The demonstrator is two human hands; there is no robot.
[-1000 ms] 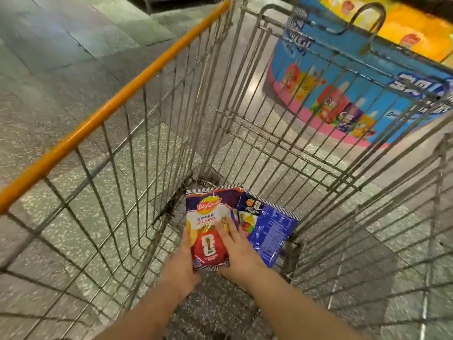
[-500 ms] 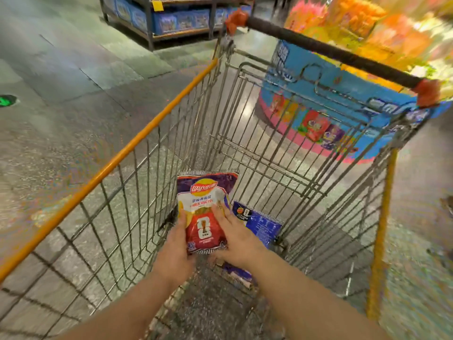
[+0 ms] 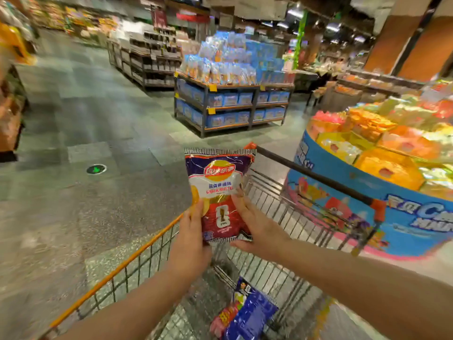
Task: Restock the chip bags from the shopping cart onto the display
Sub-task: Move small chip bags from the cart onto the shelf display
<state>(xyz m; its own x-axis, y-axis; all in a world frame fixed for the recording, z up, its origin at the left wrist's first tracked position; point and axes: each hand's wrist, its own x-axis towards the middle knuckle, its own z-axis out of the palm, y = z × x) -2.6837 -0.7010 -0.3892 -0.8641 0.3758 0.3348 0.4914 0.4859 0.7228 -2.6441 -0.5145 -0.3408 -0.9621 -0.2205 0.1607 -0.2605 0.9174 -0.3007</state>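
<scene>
Red-and-purple Lay's chip bag [image 3: 218, 195] being held upright above the shopping cart [image 3: 282, 192].
The left hand [image 3: 190, 241] and right hand [image 3: 257, 229] are both gripping its lower half, thumbs pressing its front; a blue chip bag [image 3: 250, 312] is lying in the cart.

Dim store lighting, motion-blurred, warped edges

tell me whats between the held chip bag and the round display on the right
In the head view, the cart's dark handle bar and wire end wall lie between the red chip bag and the round display.
</scene>
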